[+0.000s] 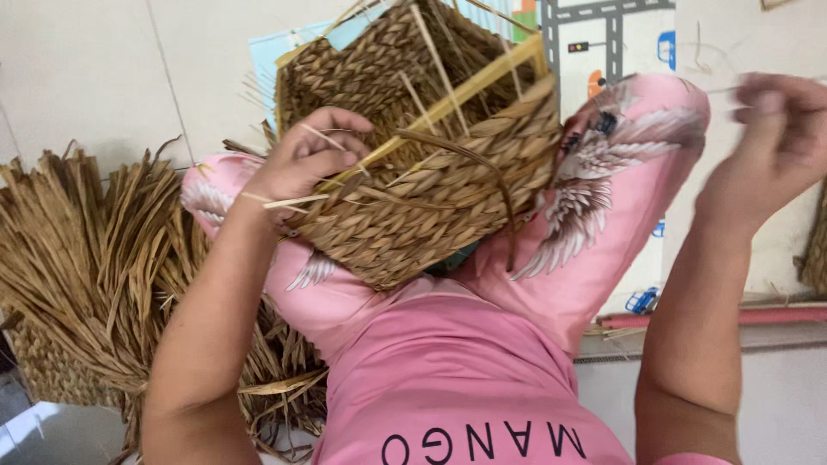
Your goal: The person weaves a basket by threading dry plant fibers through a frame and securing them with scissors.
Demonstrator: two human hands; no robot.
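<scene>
Basket (pixel 431 185) work fills the middle of the view: a half-woven box of thick, twisted tan straw, plaited in rows of braided cord over a frame of pale yellow slats. It rests tilted on the person's lap, propped between the raised knees in pink trousers (pixel 482 379) printed with white feathered wings. One corner of the basket points down toward the person's waist, and its open mouth faces away. Loose straw ends and thin stalks stick out from the weave, and one dark strand (pixel 504 202) curls down over the near wall.

Left of the basket, the left hand (pixel 301 159) is closed on the basket's edge, fingers curled over a slat and a few loose straws. Right of the basket and well apart from it, the right hand (pixel 775 142) is raised and blurred; its fingers look pinched together around a thin straw strand (pixel 724 89), though the blur leaves the grip hard to judge.

Farther left of the basket, a heap of dry brown straw bundles (pixel 95 258) lies on the floor. Beyond the basket, a play mat (pixel 603 39) with a printed road pattern covers the pale floor (pixel 86 69). At the far right edge, part of another woven piece (pixel 814 250) shows.
</scene>
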